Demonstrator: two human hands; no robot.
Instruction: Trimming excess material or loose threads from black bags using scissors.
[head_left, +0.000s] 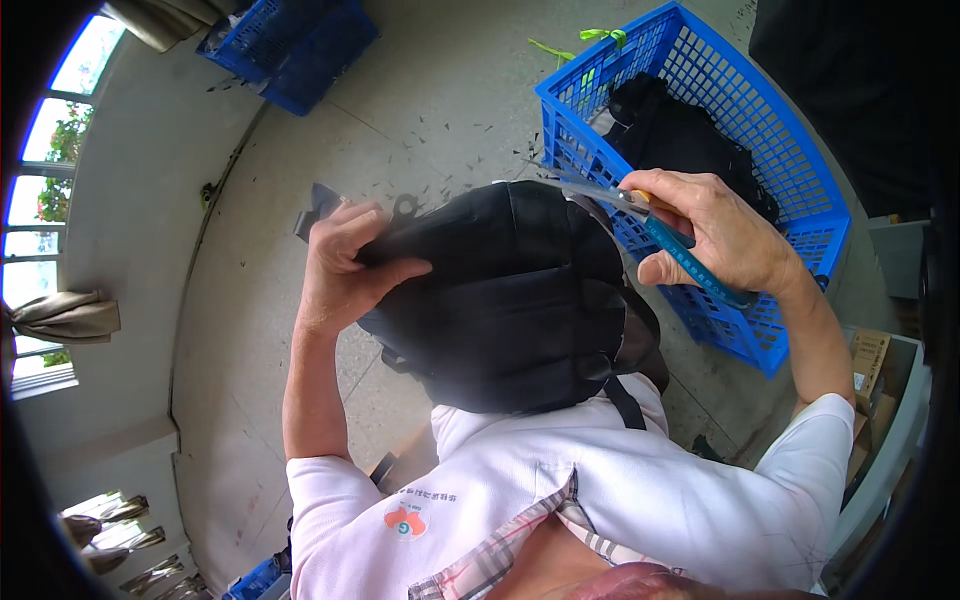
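Observation:
A black backpack [500, 310] lies across my lap, its fabric panels and seams facing up. My left hand [345, 260] is closed on its left upper edge, thumb on top, with a dark strap end [318, 205] sticking out beyond the fingers. In my right hand [730, 230] is a pair of scissors [690, 265] with teal and orange on the handles. The blades point left, over the backpack's upper right edge. Whether they touch the fabric, I cannot tell.
Close on the right stands a blue plastic crate [800, 130] holding black fabric items [690, 130]. A bright green strip [604, 36] hangs at its rim. More blue crates [310, 70] stand far left. Small dark scraps litter the floor [400, 130]. Cardboard boxes [868, 365] are at lower right.

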